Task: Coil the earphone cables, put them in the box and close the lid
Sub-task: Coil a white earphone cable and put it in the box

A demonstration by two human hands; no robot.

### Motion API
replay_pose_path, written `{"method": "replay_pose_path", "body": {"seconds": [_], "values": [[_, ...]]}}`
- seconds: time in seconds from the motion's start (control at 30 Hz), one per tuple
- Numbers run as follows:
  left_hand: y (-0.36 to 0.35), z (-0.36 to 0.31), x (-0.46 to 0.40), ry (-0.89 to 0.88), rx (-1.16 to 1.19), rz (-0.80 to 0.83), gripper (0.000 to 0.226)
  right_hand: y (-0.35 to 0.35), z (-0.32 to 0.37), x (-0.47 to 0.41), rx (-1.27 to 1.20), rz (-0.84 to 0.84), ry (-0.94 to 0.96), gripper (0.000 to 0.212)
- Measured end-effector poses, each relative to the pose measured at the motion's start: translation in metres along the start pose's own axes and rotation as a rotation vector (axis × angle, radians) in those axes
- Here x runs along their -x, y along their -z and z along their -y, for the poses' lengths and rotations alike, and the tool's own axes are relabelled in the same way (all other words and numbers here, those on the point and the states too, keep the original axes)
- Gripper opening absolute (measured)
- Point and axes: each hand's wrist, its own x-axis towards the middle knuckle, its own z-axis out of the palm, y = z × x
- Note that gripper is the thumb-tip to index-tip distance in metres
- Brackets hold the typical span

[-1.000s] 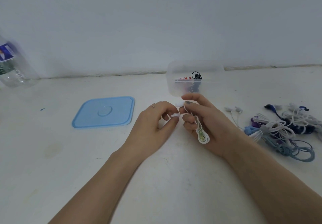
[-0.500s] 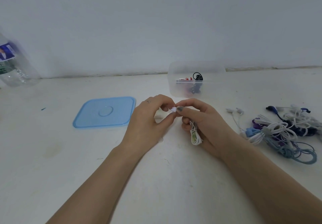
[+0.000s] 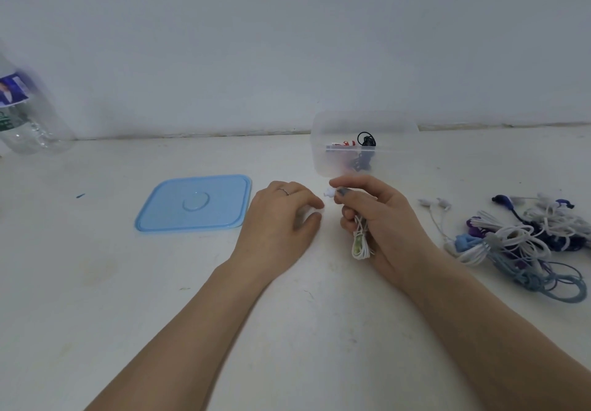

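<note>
Gripping a coiled white earphone cable (image 3: 360,240), the right hand (image 3: 380,219) pinches its earbuds in front of the clear box (image 3: 364,147); the left hand (image 3: 281,219), loosely curled, holds nothing beside the blue lid (image 3: 195,203).

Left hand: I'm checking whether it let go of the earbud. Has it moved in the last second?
Yes. The left hand has drawn back from the white earphone toward the blue lid.
</note>
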Motion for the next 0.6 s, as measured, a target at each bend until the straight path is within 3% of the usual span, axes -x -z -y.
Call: {"method": "replay_pose_path", "body": {"seconds": [0.1, 0.4, 0.6], "values": [[0.002, -0.003, 0.000, -0.011, -0.003, -0.015, 0.006, 0.000, -0.001, -0.001, 0.015, 0.008, -0.003, 0.015], [0.001, -0.006, -0.001, -0.083, -0.001, -0.062, 0.008, -0.001, -0.001, 0.001, 0.025, 0.033, 0.025, 0.011], [0.011, -0.010, 0.002, 0.073, 0.277, -0.063, 0.014, 0.002, -0.004, 0.001, 0.068, 0.020, 0.055, 0.013]]}}
